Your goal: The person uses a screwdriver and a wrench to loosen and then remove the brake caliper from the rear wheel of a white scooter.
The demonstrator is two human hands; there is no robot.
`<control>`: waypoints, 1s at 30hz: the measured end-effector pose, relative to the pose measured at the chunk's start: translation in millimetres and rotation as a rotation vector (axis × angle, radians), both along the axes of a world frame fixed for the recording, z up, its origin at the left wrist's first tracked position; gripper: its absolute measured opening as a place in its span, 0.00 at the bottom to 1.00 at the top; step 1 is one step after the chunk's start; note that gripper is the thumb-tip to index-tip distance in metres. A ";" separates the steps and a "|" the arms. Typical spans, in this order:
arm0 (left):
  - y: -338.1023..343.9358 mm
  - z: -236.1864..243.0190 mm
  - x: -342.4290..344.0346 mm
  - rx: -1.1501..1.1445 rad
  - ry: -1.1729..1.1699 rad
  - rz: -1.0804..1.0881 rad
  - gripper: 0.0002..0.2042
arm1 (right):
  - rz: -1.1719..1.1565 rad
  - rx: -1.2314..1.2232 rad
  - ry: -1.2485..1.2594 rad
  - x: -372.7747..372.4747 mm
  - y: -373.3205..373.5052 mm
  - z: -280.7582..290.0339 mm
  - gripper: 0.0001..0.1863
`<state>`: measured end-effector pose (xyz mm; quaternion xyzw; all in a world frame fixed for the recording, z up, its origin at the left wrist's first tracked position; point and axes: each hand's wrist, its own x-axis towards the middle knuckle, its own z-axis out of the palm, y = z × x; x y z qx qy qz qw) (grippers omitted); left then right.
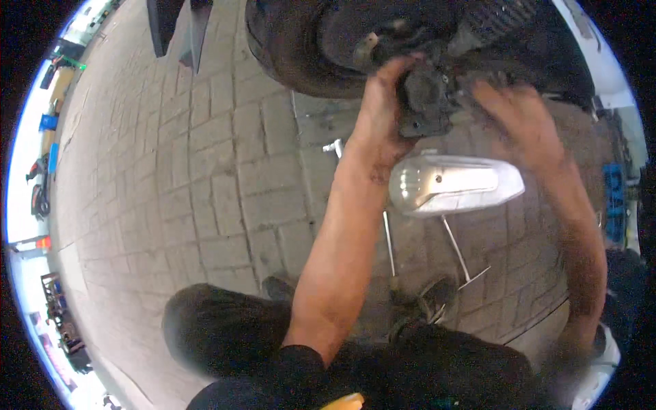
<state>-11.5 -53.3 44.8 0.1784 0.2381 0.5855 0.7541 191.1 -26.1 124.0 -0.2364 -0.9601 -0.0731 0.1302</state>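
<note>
My left hand (pixel 386 102) is closed round the side of a dark, greasy metal part (pixel 424 96) with a flat lower flange. That part sits just below the black tyre (pixel 287 48) of a vehicle. On its other side, my right hand (pixel 516 116) reaches up to the dark machinery. Motion blurs its fingers, so I cannot see whether they grip anything. Below the two hands is a shiny silver, elongated housing (pixel 465 181), rounded at its left end and tapering to the right.
A T-handle wrench (pixel 456 249) and a thin metal rod (pixel 389 242) lie on the paving bricks (pixel 212 184) near my feet. Another silver tool (pixel 333 146) shows beside my left forearm. A coil spring (pixel 495 24) is at the top, and white bodywork (pixel 611 68) stands at the right.
</note>
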 end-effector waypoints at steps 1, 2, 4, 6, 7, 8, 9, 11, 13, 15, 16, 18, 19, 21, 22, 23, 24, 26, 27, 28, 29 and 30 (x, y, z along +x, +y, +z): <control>-1.4 1.4 -2.2 -0.005 0.017 0.025 0.21 | -0.008 -0.053 -0.038 -2.8 -2.5 -10.4 0.29; 2.9 1.1 -4.0 0.014 0.039 0.005 0.22 | -0.050 -0.039 -0.031 1.8 1.8 -17.5 0.28; -4.4 9.9 2.1 0.033 0.102 0.064 0.21 | -0.107 -0.137 -0.004 13.9 -1.5 -23.3 0.25; -3.5 8.1 9.0 0.042 0.140 0.092 0.23 | -0.164 -0.034 -0.075 39.6 -9.6 -24.4 0.22; -0.2 1.4 12.6 0.038 0.149 0.083 0.25 | -0.206 0.035 -0.107 46.5 -10.7 -16.8 0.21; 0.7 -14.0 17.3 0.015 0.172 0.066 0.27 | -0.293 -0.010 -0.124 52.1 -6.2 -14.7 0.21; -0.2 -33.4 18.1 0.069 0.271 0.107 0.29 | -0.382 -0.059 -0.135 55.0 -0.3 -13.8 0.21; -0.9 -59.5 18.6 0.171 0.425 0.170 0.32 | -0.571 -0.123 -0.159 57.7 7.1 -2.1 0.22; 2.3 -76.4 15.6 0.208 0.575 0.223 0.36 | -0.733 -0.193 -0.154 48.4 22.0 -4.4 0.24; -1.5 -61.8 25.0 0.115 0.709 0.244 0.36 | -0.731 -0.159 0.010 30.5 35.9 -3.0 0.27; -8.1 -31.7 29.7 0.009 0.800 0.245 0.35 | -0.722 -0.147 0.103 23.5 41.2 -7.1 0.29; -9.2 -22.3 36.7 0.047 0.951 0.314 0.32 | -0.603 -0.391 0.460 11.6 37.1 -13.3 0.32; -6.9 -32.9 38.4 0.195 1.006 0.375 0.30 | -0.525 -0.519 0.641 3.3 30.4 -14.6 0.33; -11.8 -36.4 39.1 0.268 1.012 0.383 0.28 | -0.560 -0.576 0.631 1.3 -10.5 -18.7 0.30; -11.2 -19.3 40.2 0.212 0.961 0.375 0.27 | -0.555 -0.556 0.637 5.7 -33.9 -25.6 0.27; -13.4 -13.8 40.0 0.177 0.965 0.361 0.26 | -0.479 -0.548 0.613 14.7 -41.4 -34.5 0.23; -11.7 -8.3 40.3 0.149 0.963 0.355 0.25 | -0.399 -0.531 0.590 21.4 -44.9 -40.4 0.19; -5.8 -7.9 43.4 0.167 1.047 0.292 0.25 | -0.213 -0.656 0.462 47.5 -37.9 -36.1 0.17; -5.2 -3.3 41.8 0.205 1.133 0.336 0.25 | -0.146 -0.543 0.430 50.4 -37.5 -38.8 0.16; -5.6 -0.8 40.3 0.245 1.219 0.376 0.25 | -0.088 -0.428 0.398 52.8 -37.3 -42.4 0.15; -4.4 -0.9 40.3 0.300 1.298 0.404 0.24 | -0.057 -0.405 0.382 55.0 -39.6 -48.5 0.14; -4.3 -1.8 44.7 0.193 1.346 0.345 0.25 | -0.047 -0.370 0.349 62.7 -43.6 -47.7 0.13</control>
